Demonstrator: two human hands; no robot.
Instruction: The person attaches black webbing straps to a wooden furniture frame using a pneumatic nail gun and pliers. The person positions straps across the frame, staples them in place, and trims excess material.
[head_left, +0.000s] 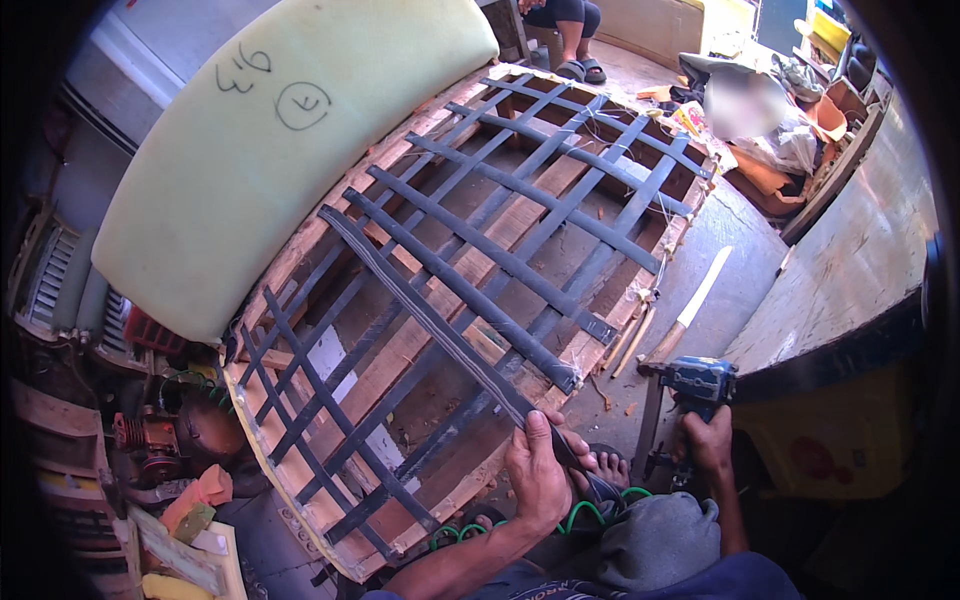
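My left hand (pixel 537 475) is closed around the near end of a black webbing strap (pixel 430 315). This strap stretches across a wooden seat frame (pixel 480 465), from its far rail to my hand at the near rail. Other black straps cross the frame in a woven lattice. To the right of the frame, my right hand (pixel 708 438) grips a blue and black staple gun (pixel 697 385), held above the floor and apart from the wood. A green coiled hose (pixel 580 515) runs by my left hand and foot.
A large pale foam slab (pixel 330 150) with handwritten marks stands along the frame's far left side. A long knife (pixel 700 295) lies on the floor at right. Scraps and bags (pixel 770 130) pile up behind it. A small compressor (pixel 155 440) sits at left; a person's feet (pixel 580 70) show at the back.
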